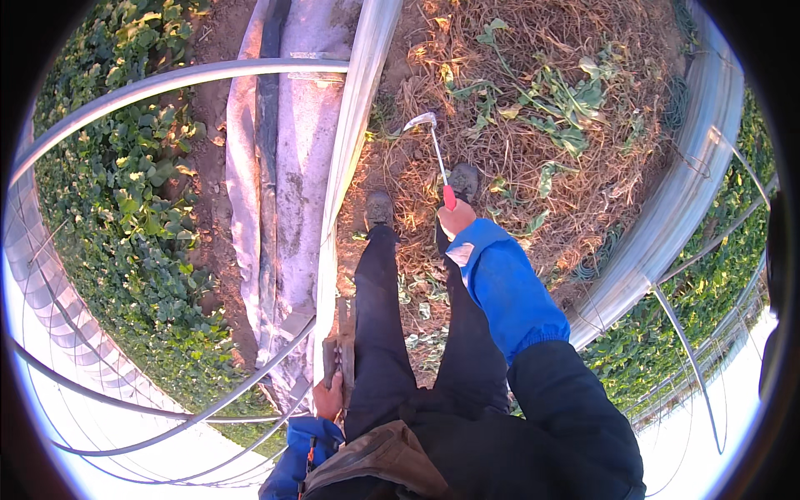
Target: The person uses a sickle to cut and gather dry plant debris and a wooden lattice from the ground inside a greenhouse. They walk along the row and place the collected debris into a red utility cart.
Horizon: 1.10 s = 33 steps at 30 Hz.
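My right hand (456, 219) is closed round the red handle of a sickle (449, 197). Its thin metal shank points away from me, and the curved blade (421, 121) hangs over the dry straw ahead of my boots. Low on the left, my left hand (328, 397) is at the side of my left thigh, by a brown, board-like piece (340, 358) along the pale plastic edge. Its fingers look curled, but what they grip is hard to make out.
Dry straw (533, 158) with cut green stems (571, 108) covers the ground ahead and right. A pale plastic sheet (304, 167) runs along my left. Metal hoops (183, 77) arch over leafy green plants (125, 192). Another plastic-covered edge (700, 158) curves on the right.
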{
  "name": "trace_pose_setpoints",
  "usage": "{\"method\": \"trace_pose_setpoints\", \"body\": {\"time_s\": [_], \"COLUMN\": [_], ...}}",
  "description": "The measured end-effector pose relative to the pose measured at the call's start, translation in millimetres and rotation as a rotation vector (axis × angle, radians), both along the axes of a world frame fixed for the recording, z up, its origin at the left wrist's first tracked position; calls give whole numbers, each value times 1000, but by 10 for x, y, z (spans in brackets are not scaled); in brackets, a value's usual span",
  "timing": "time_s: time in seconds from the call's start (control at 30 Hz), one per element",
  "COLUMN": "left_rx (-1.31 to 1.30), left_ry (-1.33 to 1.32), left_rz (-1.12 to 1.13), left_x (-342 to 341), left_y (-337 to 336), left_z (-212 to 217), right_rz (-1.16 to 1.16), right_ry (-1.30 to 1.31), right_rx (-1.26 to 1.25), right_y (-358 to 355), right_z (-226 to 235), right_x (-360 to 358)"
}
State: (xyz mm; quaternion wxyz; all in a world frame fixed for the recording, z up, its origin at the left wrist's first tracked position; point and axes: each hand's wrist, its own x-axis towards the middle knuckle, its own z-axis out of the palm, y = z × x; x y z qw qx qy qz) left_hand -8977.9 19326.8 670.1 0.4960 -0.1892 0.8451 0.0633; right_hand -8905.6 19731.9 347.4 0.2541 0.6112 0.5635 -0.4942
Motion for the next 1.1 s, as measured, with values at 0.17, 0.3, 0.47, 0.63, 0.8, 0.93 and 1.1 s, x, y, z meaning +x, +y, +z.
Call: {"method": "trace_pose_setpoints", "body": {"time_s": [0.17, 0.3, 0.47, 0.63, 0.8, 0.93, 1.1], "left_rx": [-79, -221, -96, -122, -315, -227, -170], "left_ry": [-37, -39, -149, -98, 58, -29, 71], "left_rz": [111, 102, 178, 97, 104, 90, -7], "left_x": [500, 908, 889, 661, 706, 646, 410], "left_y": [-115, -565, -713, -452, -482, -689, -291], "left_z": [-94, -263, -401, -336, -410, -428, -386], "right_rz": [17, -7, 343, 279, 249, 581, 330], "right_ry": [62, 86, -21, -28, 69, -48, -97], "right_rx": [64, -32, -112, -81, -20, -323, -111], "right_y": [260, 331, -634, -424, 155, -188, -242], "right_z": [-1166, -1675, -1918, -1801, -1992, -1993, -1143], "right_x": [-491, -931, 271, 197, -469, 116, 639]}}
